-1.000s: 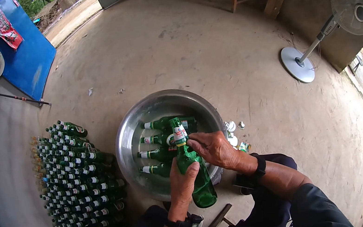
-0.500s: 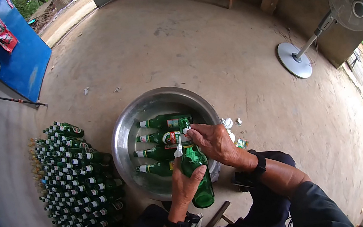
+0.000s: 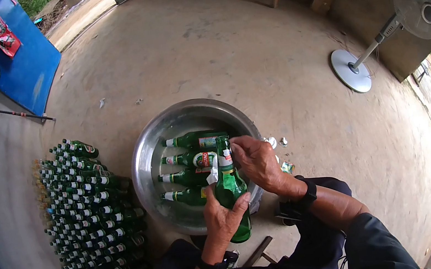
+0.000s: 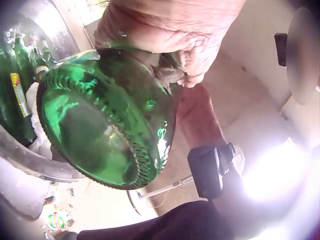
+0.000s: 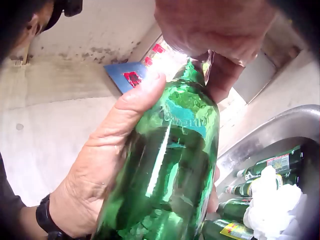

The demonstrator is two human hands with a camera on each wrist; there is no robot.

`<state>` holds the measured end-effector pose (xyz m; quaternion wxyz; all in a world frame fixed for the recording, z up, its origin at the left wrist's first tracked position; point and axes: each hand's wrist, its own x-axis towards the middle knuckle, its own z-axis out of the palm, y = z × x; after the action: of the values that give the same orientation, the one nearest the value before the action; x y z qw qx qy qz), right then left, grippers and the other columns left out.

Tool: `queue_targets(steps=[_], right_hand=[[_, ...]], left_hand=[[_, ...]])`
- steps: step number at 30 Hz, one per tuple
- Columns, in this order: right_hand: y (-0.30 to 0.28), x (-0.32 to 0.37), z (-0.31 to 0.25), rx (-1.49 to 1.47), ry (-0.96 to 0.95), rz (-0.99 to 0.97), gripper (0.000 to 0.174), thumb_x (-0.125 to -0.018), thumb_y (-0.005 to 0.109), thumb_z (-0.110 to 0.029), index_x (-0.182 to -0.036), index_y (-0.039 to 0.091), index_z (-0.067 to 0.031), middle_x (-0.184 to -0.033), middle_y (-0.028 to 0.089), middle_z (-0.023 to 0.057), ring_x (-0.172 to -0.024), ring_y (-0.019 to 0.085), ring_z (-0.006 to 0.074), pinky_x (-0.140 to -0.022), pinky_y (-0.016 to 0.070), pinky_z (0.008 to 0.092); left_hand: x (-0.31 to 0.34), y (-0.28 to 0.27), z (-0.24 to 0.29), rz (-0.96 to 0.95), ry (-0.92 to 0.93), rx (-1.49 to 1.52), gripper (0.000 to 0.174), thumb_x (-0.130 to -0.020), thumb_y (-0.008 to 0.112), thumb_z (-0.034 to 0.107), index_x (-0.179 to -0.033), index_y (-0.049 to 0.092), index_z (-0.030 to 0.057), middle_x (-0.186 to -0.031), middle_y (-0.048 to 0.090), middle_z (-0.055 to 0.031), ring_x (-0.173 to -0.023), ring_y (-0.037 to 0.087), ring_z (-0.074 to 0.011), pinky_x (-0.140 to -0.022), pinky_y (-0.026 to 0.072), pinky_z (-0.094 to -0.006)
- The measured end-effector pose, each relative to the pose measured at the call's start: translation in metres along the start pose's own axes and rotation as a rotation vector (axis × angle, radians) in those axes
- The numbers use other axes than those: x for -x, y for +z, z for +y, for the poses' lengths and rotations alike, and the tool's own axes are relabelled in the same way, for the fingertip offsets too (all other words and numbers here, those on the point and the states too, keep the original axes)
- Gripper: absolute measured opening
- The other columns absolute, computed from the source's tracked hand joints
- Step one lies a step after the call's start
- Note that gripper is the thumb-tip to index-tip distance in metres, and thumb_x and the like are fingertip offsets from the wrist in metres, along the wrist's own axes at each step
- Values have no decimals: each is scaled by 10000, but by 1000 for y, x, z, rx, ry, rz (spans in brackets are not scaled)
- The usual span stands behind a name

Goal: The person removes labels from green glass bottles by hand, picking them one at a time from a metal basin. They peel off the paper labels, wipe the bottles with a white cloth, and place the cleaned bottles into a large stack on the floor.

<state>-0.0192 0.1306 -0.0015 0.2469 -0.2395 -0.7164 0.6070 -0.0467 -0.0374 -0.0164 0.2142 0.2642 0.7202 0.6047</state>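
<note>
My left hand grips the body of a green glass bottle, thumb over its near side. The bottle is tilted, its neck up above the metal basin and its ridged base towards the left wrist camera. On its neck is a white and red label. My right hand is at the neck with curled fingers, pinching the label's edge; a thin shiny flap shows there in the right wrist view. A crumpled white paper is beside the left fingers. Several green bottles lie in the basin.
A dense group of upright green bottles stands left of the basin. Crumpled label scraps lie on the floor to its right. Farther off are a standing fan at right and a blue door panel at left.
The white paper has appeared beside the left hand. The bottle has turned, its neck coming more upright and slightly right. My right hand has moved up along the neck, then out to its right side.
</note>
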Motion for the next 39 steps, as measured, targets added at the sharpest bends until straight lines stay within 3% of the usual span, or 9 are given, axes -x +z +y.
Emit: queue_targets(steps=[4, 10, 14, 19, 25, 29, 31, 35, 39], right_hand=[[4, 3, -6, -50, -131, 78, 208, -1012, 612, -6, -1215, 566, 2, -931, 714, 110, -785, 664, 121, -677, 545, 289], [2, 7, -2, 135, -422, 27, 225, -980, 627, 45, -1188, 560, -9, -940, 699, 169, -815, 728, 261, -691, 567, 332], [1, 6, -6, 186, -488, 31, 181, -985, 635, 26, -1157, 596, -16, -940, 710, 162, -787, 725, 216, -654, 572, 331], [-2, 10, -4, 137, -472, -38, 241, -955, 597, 107, -1183, 580, 34, -975, 687, 221, -866, 729, 348, -741, 582, 373], [-4, 4, -5, 189, -669, 36, 236, -928, 604, 126, -1137, 605, 16, -985, 729, 219, -842, 756, 342, -722, 608, 368], [-8, 6, -4, 196, -669, -24, 274, -901, 584, 158, -1146, 606, 35, -1030, 724, 232, -892, 753, 365, -755, 616, 377], [-8, 10, -1, 254, -692, -126, 373, -855, 609, 172, -1214, 578, 77, -1153, 676, 274, -1026, 706, 430, -843, 597, 403], [-4, 11, -4, 226, -652, -121, 385, -862, 615, 166, -1233, 579, 75, -1162, 679, 273, -1039, 705, 433, -859, 598, 414], [-2, 5, -3, 218, -577, -42, 353, -878, 620, 150, -1221, 594, 70, -1107, 699, 256, -997, 718, 411, -839, 602, 407]], left_hand=[[-2, -3, 1, 4, 20, 30, 564, -856, 836, 303, -1216, 535, -10, -1020, 698, -128, -914, 685, -237, -842, 542, -365], [0, -5, 2, -23, -24, 120, 534, -868, 825, 296, -1202, 537, -5, -1016, 695, -114, -918, 680, -204, -839, 542, -353], [-1, -5, 4, -29, -10, 94, 528, -876, 817, 284, -1215, 533, -3, -1011, 691, -98, -909, 675, -193, -836, 542, -348], [-4, -6, 6, -59, -8, 94, 533, -881, 809, 274, -1242, 527, 0, -1063, 674, -97, -950, 661, -189, -861, 534, -344], [-3, -3, 6, -69, -21, 138, 540, -885, 804, 269, -1263, 525, 3, -1098, 655, -95, -979, 645, -184, -886, 522, -338], [-2, -4, 9, -99, -68, 144, 542, -891, 802, 278, -1272, 525, 10, -1101, 651, -94, -983, 636, -178, -891, 516, -333], [-4, -4, 4, -62, -58, 189, 539, -893, 802, 284, -1268, 528, 12, -1100, 650, -90, -986, 632, -176, -894, 514, -331], [-7, -7, -1, -50, -93, 185, 614, -881, 789, 393, -1296, 532, 20, -1146, 612, -58, -1028, 583, -160, -932, 480, -318], [-7, -7, 4, -80, -90, 200, 518, -903, 794, 308, -1243, 539, 13, -1078, 644, -75, -976, 621, -169, -893, 509, -332]])
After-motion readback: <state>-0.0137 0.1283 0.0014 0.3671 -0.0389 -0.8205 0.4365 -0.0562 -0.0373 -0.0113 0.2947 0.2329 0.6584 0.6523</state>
